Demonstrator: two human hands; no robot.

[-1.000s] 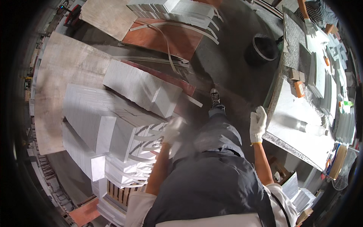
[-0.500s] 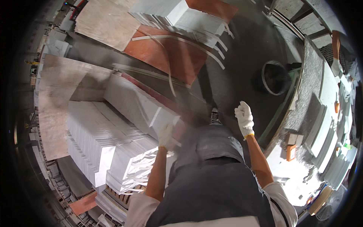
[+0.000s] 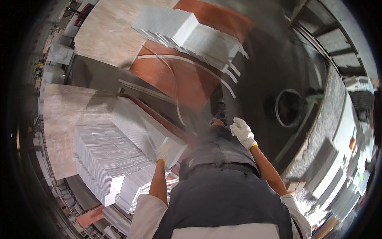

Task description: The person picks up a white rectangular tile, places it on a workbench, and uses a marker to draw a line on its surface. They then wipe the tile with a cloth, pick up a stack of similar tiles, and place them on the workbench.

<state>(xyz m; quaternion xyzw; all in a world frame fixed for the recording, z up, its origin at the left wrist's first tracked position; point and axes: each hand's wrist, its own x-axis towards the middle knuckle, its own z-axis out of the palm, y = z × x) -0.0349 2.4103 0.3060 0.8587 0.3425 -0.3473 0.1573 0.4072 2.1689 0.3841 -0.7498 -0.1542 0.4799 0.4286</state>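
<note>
My right hand point(image 3: 242, 132), in a white knit glove with a yellow cuff, hangs in front of my right thigh. Its fingers are curled in, and nothing shows in them. My left hand point(image 3: 164, 152), gloved alike, is low at my left side, in front of the near end of a long row of thin white slabs point(image 3: 139, 126). White glove against white slabs blurs its fingers, and whether it touches the slabs is unclear. Beside that row stands a second block of upright white slabs point(image 3: 105, 159), closely packed.
Farther ahead, more white slabs point(image 3: 211, 38) rest on an orange-brown board point(image 3: 171, 81) with loose pale straps. Plywood sheets point(image 3: 63, 131) stand at left. A dark round bucket point(image 3: 289, 107) is on the floor at right, near a long grey-topped bench point(image 3: 318, 135) carrying pale strips.
My right hand has swung inward, to the left. My left hand has shifted slightly left. The slab stacks now sit lower in view, and one foot has moved.
</note>
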